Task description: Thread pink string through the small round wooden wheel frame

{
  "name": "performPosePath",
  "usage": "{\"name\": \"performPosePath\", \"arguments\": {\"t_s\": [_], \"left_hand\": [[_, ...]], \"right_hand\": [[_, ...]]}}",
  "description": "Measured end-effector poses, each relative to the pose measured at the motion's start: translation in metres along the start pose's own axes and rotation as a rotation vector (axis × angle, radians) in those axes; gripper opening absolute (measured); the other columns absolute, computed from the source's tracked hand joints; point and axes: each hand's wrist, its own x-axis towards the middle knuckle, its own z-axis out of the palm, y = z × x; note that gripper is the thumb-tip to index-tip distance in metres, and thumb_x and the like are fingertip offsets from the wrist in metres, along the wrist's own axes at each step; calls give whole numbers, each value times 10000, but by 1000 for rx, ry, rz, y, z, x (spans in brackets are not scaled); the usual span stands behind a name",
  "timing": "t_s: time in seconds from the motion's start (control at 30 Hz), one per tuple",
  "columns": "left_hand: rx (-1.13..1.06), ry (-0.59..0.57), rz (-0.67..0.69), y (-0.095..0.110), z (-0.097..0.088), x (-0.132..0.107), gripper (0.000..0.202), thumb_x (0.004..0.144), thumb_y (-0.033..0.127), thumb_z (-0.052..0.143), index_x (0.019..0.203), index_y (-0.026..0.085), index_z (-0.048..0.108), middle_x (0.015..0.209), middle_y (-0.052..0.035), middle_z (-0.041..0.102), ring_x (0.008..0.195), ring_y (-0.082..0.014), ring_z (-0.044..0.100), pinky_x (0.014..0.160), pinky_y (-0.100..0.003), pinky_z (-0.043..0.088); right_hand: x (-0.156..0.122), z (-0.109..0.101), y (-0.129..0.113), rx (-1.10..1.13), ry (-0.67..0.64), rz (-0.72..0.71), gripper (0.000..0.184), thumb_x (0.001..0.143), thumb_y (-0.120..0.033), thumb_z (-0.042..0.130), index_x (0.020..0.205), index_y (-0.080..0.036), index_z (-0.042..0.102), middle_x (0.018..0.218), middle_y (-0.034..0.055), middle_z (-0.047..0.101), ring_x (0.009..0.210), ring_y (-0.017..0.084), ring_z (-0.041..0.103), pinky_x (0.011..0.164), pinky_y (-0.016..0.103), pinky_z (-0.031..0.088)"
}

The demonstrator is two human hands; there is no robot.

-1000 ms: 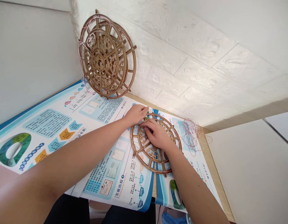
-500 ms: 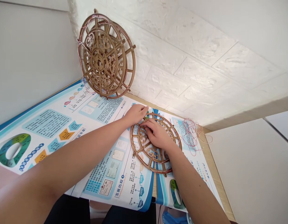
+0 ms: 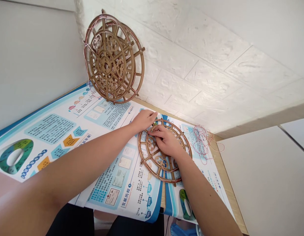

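Now: right hand [image 3: 167, 142] curled over fretwork wooden wheel [image 3: 150, 163], fingers bent onto inner lattice, any pinch hidden. Left hand [image 3: 143, 119] fingers together, open, just beside far rim. Wheel flat on glossy printed poster [image 3: 117, 193]. Twin strung wheel [image 3: 105, 64] leaning on textured wall [image 3: 191, 65], far left. Tangled red thread [image 3: 201, 140] right, near wooden tabletop [image 3: 228, 186] edge.

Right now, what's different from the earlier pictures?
The right hand moved a little: its fingers spread out and slid up and left across the flat lattice wheel. Nothing was let go. The left hand stayed at the wheel's top rim. The wheel, the other wheel leaning on the wall and the tangled reddish thread stayed put.
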Motion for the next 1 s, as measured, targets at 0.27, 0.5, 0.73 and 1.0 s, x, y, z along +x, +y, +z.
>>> {"name": "performPosePath", "arguments": {"t_s": [0.27, 0.5, 0.73, 1.0], "left_hand": [[-1, 0, 0, 1, 0, 0, 456, 945, 386, 392, 531, 195, 384, 507, 9, 404, 559, -154, 398, 597, -321, 253], [2, 4, -10, 0, 1, 1, 458, 945, 399, 391, 535, 195, 389, 511, 11, 405, 556, -153, 394, 593, -323, 251], [-9, -5, -11, 3, -1, 0, 454, 939, 388, 389, 529, 198, 361, 517, 9, 389, 566, -153, 390, 596, -321, 251], [1, -8, -34, 4, -1, -1, 449, 943, 398, 390, 541, 198, 379, 540, 1, 424, 579, -160, 413, 599, -323, 258]], "right_hand": [[1, -1, -2, -18, 25, -33, 365, 902, -56, 430, 1056, -192, 731, 1069, 78, 653, 973, 207, 632, 865, 377, 522], [0, -4, -8, -88, -15, -46, 347, 908, -50, 426, 1083, -195, 688, 1117, 80, 641, 987, 204, 625, 856, 358, 515], [1, -5, -10, -83, -32, -19, 315, 930, -74, 418, 1113, -198, 642, 1102, 77, 630, 962, 202, 616, 837, 349, 505], [0, -5, -9, -104, -46, -38, 343, 941, -76, 412, 1138, -215, 655, 1127, 79, 624, 984, 204, 613, 832, 350, 500]]}}
